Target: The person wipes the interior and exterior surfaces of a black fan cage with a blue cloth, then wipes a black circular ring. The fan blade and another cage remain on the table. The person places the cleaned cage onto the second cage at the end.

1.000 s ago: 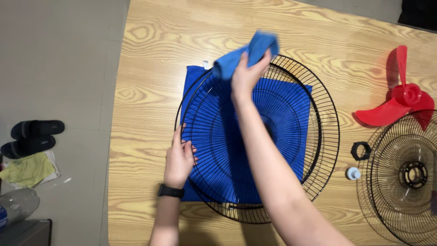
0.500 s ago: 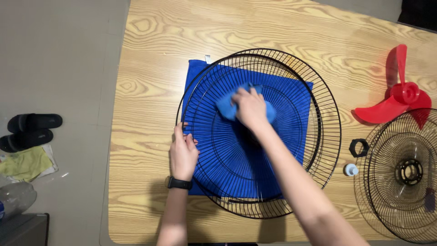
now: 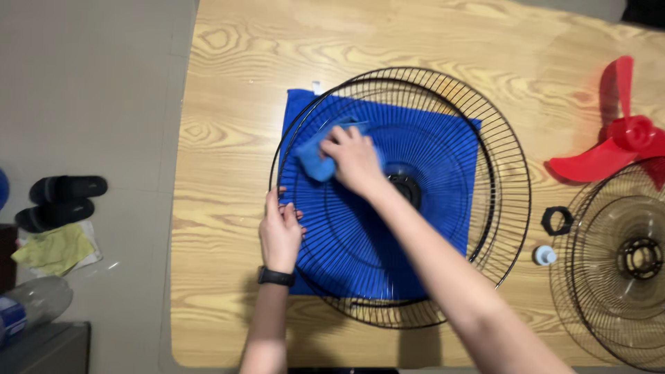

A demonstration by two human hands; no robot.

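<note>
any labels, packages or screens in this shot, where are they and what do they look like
Small white fabric tag: on the top edge of the blue cloth spread under the black fan grille, rectangular.
Clear plastic bottle: lying on the floor at lower left, with a blue and white label band.
No screens or signs in view.

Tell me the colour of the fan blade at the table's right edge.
Red; the fan blade shows in the head view.

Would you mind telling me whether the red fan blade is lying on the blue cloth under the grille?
No, the red fan blade lies on the bare wooden table at the right, apart from the blue cloth.
</note>
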